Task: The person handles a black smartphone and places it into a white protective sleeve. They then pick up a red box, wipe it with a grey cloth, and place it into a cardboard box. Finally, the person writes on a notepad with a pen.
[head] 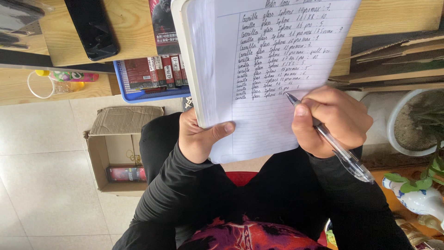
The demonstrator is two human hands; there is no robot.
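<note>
My left hand [200,135] grips the lower left corner of an open lined notebook [259,55], thumb pressed on the page. Rows of blue handwriting fill the upper part of the page. My right hand [330,121] is closed around a clear ballpoint pen [340,150], and the pen's tip touches the page just under the last written row. Both arms wear black sleeves and the notebook hangs above my lap.
An open cardboard box [108,159] with a red packet inside stands on the tiled floor at left. A blue basket [138,95] holds red packets under a wooden shelf [78,44] with a black phone [92,28]. A white plant pot [407,120] stands at right.
</note>
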